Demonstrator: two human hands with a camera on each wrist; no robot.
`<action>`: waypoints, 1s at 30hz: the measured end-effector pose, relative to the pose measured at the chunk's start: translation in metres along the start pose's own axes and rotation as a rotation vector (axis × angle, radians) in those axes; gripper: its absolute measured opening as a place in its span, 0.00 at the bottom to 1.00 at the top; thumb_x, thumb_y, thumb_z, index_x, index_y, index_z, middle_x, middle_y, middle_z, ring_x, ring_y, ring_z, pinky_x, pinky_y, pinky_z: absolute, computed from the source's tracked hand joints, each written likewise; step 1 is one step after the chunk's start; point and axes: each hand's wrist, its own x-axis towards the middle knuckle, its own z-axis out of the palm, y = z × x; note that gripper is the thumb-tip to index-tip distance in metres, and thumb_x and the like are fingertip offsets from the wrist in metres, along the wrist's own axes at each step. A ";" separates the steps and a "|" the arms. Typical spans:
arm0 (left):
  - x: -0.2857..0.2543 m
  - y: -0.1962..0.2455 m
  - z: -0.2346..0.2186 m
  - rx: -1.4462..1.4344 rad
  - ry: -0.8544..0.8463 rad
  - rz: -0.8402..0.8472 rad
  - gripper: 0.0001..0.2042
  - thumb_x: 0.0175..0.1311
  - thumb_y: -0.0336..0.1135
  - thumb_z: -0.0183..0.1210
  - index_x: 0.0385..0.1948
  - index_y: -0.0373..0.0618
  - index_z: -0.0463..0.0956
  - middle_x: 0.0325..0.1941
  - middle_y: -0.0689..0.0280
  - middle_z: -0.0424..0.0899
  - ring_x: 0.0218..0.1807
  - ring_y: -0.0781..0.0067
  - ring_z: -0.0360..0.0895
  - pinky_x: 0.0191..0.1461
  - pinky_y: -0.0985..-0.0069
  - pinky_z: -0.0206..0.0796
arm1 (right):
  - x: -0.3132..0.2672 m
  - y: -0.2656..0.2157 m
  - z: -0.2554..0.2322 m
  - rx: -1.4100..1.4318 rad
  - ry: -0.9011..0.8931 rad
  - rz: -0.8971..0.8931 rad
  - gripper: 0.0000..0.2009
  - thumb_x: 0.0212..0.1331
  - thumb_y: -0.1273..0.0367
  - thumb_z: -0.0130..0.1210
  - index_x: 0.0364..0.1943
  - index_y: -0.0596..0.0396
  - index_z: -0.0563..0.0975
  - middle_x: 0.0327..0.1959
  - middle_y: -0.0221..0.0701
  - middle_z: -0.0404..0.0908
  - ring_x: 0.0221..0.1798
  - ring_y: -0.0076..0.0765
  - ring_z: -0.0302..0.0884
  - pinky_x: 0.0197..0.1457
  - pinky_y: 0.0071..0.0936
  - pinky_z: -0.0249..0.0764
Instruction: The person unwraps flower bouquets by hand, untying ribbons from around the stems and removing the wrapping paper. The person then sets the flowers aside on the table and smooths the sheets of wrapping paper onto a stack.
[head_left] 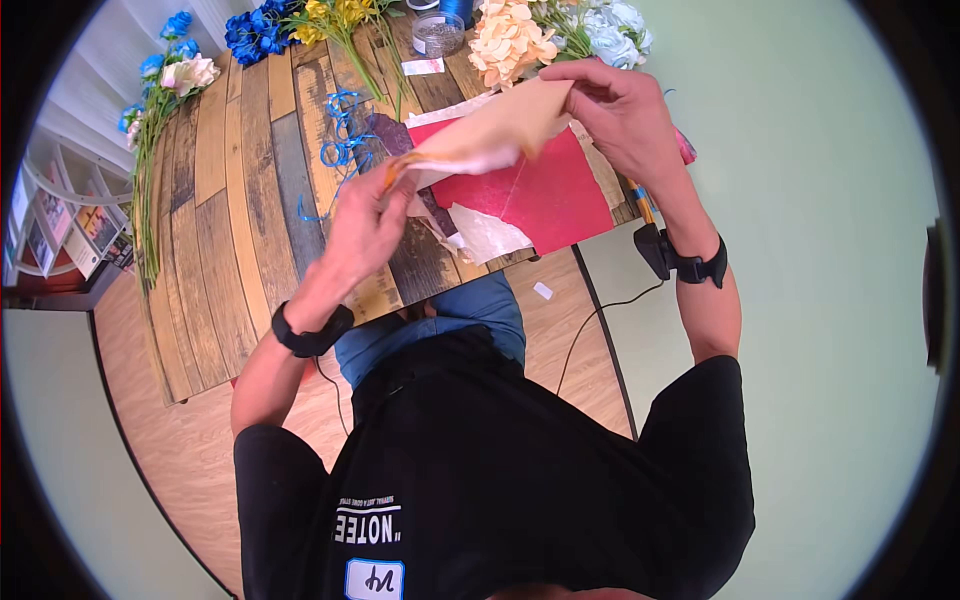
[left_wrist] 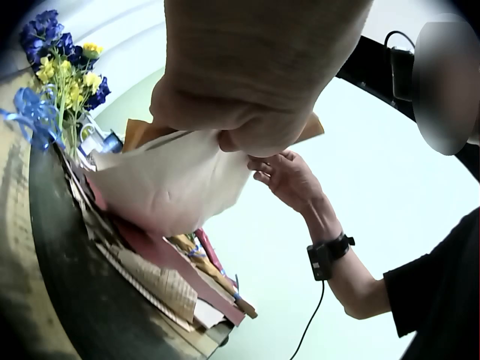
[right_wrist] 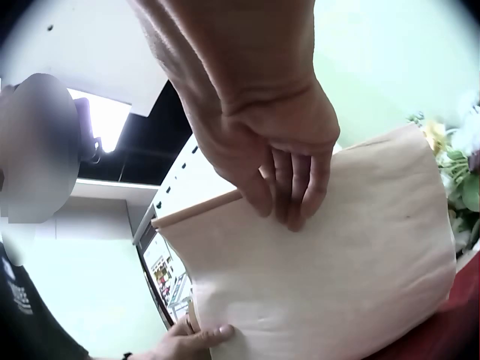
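A cream sheet of paper (head_left: 495, 130) with a tan back is held up over the table between both hands. My left hand (head_left: 368, 225) pinches its left end, thumb on the pale face in the right wrist view. At the far right corner, my right hand (head_left: 630, 118) holds the upper edge between thumb and fingers. The sheet (right_wrist: 315, 262) hangs bowed in the right wrist view. Beneath it lies a red sheet (head_left: 570, 205) on a pile of torn, printed and white papers (head_left: 490, 232), partly hidden by the raised sheet.
Curled blue ribbon (head_left: 345, 150) lies left of the papers on the wooden table (head_left: 220, 240). Along the back are blue flowers (head_left: 258, 35), yellow flowers (head_left: 340, 15), peach flowers (head_left: 510, 42) and a clear round tub (head_left: 438, 35). Long-stemmed flowers (head_left: 150, 180) line the left edge.
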 end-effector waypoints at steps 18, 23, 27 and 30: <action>0.055 -0.025 -0.004 -0.742 -0.104 -0.457 0.18 0.65 0.30 0.67 0.52 0.28 0.79 0.43 0.57 0.88 0.41 0.75 0.85 0.46 0.77 0.77 | 0.007 0.082 -0.007 0.068 0.314 0.220 0.14 0.66 0.61 0.62 0.36 0.61 0.84 0.21 0.24 0.76 0.27 0.17 0.66 0.32 0.21 0.66; 0.089 -0.082 0.034 -0.427 -0.105 -0.559 0.16 0.64 0.26 0.65 0.51 0.29 0.77 0.41 0.56 0.87 0.35 0.74 0.85 0.36 0.78 0.78 | -0.007 0.203 0.031 -0.430 0.151 0.248 0.17 0.62 0.61 0.60 0.26 0.64 0.77 0.25 0.53 0.77 0.30 0.57 0.79 0.36 0.46 0.73; 0.106 -0.097 0.047 -0.365 -0.090 -0.545 0.15 0.63 0.26 0.66 0.49 0.31 0.78 0.36 0.62 0.86 0.32 0.77 0.81 0.32 0.80 0.73 | -0.007 0.210 0.038 -0.433 0.101 0.378 0.15 0.63 0.62 0.58 0.27 0.63 0.78 0.29 0.55 0.80 0.37 0.66 0.78 0.40 0.51 0.73; 0.121 -0.105 0.047 -0.269 -0.051 -0.498 0.15 0.62 0.27 0.66 0.48 0.30 0.78 0.36 0.61 0.85 0.33 0.77 0.81 0.35 0.77 0.74 | -0.001 0.216 0.036 -0.419 0.146 0.342 0.16 0.63 0.62 0.58 0.28 0.63 0.79 0.30 0.55 0.80 0.37 0.64 0.80 0.41 0.50 0.74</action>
